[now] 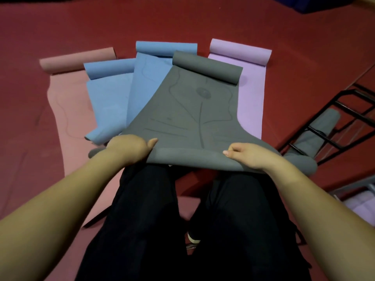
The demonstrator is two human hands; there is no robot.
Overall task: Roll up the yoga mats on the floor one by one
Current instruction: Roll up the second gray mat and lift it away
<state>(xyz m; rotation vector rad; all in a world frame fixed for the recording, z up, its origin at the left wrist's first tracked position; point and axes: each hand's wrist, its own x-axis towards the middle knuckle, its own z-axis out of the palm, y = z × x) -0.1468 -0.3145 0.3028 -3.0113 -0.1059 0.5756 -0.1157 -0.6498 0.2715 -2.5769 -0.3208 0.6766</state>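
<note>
A grey yoga mat (188, 110) with a line pattern lies on top of the others, its far end curled into a roll. Its near edge is lifted over my knees. My left hand (129, 147) grips that edge at the left, thumb on top. My right hand (247, 154) pinches the same edge at the right. Under it lie two blue mats (109, 98) (148, 78), a pink mat (67, 102) at the left and a lilac mat (251, 94) at the right. Each has its far end curled.
The floor (182, 19) is dark red. A black metal rack (332, 126) stands at the right with a rolled grey mat (322, 128) in it. My legs in black trousers (154, 220) fill the lower middle.
</note>
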